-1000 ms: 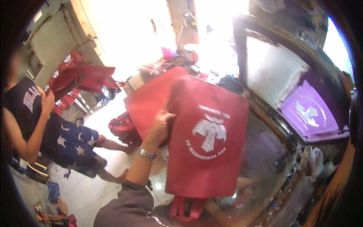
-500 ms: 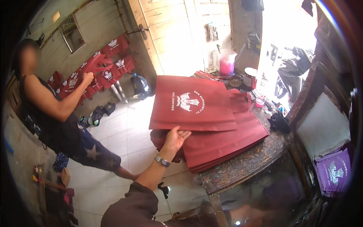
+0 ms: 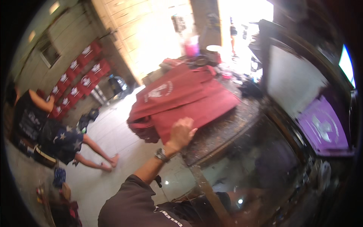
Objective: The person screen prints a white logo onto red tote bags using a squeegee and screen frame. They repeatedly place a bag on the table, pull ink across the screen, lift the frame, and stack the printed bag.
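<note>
Since half a second ago: left hand shifted from the stack's left edge to its near edge; top bag, then flat under the hand, now lying skewed across the stack.

Left hand: raised, fingers loosely curled, resting on or just over the near edge of the bags; gripping nothing that can be made out. Watch on wrist; dark sleeve below.

Right hand: out of view.

Bags: red, flat, stacked on the counter, top one with white print, left end hanging over the counter's edge.

Counter: speckled, dark, worn.

Beyond the stack: pink tub, small clutter, blurred.

Right: dark frame with purple panel.

Left: another person standing on tiled floor beside more red bags hung along the wall.
</note>
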A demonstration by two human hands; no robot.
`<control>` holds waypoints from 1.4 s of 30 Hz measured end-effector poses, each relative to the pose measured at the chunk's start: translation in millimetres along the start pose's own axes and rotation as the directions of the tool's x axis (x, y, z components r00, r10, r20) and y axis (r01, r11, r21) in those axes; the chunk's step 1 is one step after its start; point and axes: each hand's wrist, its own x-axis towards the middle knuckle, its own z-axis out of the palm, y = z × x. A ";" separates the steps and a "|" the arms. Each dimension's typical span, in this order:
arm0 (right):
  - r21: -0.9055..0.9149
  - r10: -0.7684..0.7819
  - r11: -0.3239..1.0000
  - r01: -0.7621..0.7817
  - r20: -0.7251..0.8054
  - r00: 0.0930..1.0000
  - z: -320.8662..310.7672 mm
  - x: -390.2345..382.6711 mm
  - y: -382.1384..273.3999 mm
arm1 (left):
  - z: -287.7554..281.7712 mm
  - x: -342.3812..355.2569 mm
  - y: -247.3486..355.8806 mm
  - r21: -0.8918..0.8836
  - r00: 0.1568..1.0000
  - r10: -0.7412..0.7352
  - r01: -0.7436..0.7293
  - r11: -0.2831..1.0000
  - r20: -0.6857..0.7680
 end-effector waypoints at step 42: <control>0.298 -0.103 0.949 0.103 -0.018 0.995 -91.0 43.6 -75.2 | 88.4 163.6 402.9 -0.354 0.568 0.180 -0.699 0.622 -0.803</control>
